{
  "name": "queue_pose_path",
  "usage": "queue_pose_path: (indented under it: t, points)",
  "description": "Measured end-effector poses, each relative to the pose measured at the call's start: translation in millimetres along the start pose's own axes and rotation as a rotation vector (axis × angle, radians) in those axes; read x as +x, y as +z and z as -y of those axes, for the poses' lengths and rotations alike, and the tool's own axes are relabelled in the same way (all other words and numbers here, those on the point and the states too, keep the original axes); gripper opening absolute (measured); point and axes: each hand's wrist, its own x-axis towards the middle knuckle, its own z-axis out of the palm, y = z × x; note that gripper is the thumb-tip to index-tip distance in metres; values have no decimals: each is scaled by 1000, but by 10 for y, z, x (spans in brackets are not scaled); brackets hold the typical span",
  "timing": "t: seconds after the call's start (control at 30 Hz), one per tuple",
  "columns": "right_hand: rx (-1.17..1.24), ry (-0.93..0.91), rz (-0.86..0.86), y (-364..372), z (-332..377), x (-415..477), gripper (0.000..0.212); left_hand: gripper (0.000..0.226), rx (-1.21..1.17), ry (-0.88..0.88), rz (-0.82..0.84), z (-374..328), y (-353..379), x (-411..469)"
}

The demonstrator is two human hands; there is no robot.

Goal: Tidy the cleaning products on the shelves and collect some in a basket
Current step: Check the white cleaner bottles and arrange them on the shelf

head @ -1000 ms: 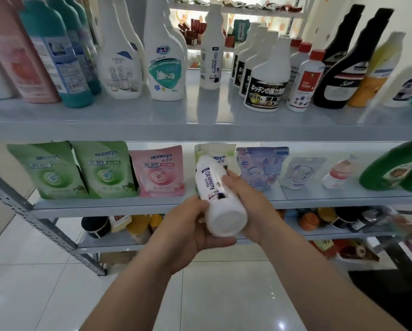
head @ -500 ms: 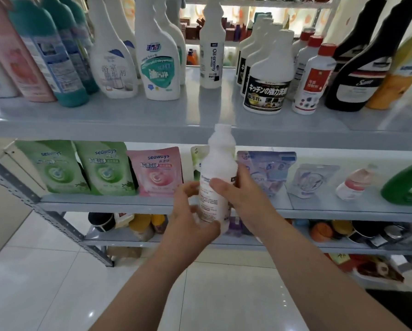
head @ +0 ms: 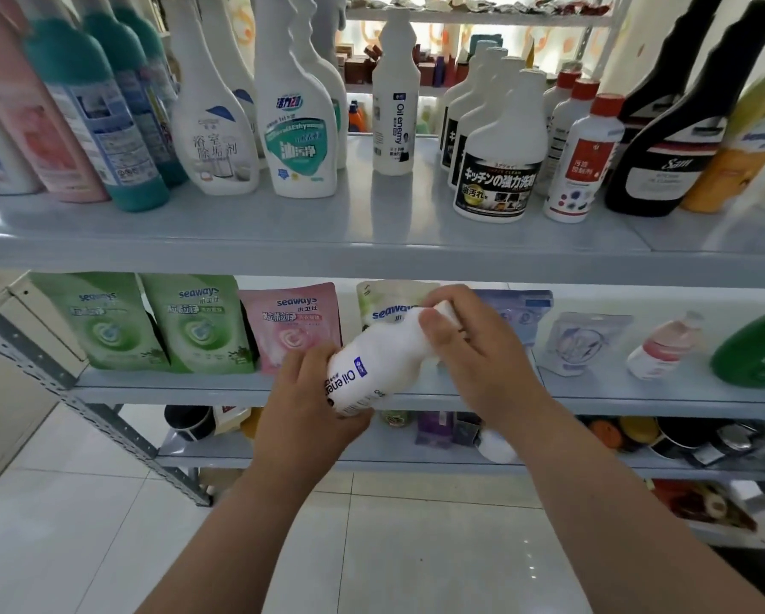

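Observation:
I hold a white "Oil enemy" bottle (head: 374, 367) in both hands in front of the middle shelf, tilted with its neck up to the right. My left hand (head: 303, 403) grips its base from below. My right hand (head: 469, 347) wraps around its neck and cap, hiding the top. A second, identical white bottle (head: 394, 113) stands upright on the top shelf (head: 372, 241), with bare shelf in front of it.
Spray bottles (head: 298, 126), teal and pink bottles (head: 106, 121) and black bottles (head: 682, 135) line the top shelf. Seaways refill pouches (head: 199, 325) stand on the middle shelf (head: 637, 398). Lower shelves hold tins and packets. White tiled floor (head: 84, 547) lies below. No basket is in view.
The bottle went from lying base-toward-me, to upright, to tilted neck-right. My right hand slid from its side up to the neck and cap. The view moved closer to the shelves.

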Motion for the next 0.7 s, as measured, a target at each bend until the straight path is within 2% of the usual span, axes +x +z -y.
queue_pose_path:
  t: [0.1, 0.2, 0.27, 0.37, 0.43, 0.57, 0.7]
  points:
    - [-420, -15, -6, -18, 36, 64, 40, 88, 200, 89, -44, 58, -51, 1]
    - [-626, 123, 11, -14, 83, 160, 48, 83, 280, 145, -36, 87, -96, 9]
    - [-671, 61, -5, -9, 119, 195, 45, 78, 200, 101, 58, 113, -148, 36]
    - [-631, -293, -79, 17, 241, 187, 45, 70, -96, -21, 349, 184, -244, 61]
    - [-582, -382, -57, 28, 294, 197, 40, 70, -206, -62, 462, 221, -267, 46]
    - [-619, -368, 15, 46, 312, 271, 42, 74, -264, -107, 437, 238, -239, 22]
    - [-649, -288, 36, 58, 257, 288, 41, 76, -213, -142, 390, 237, -213, 47]
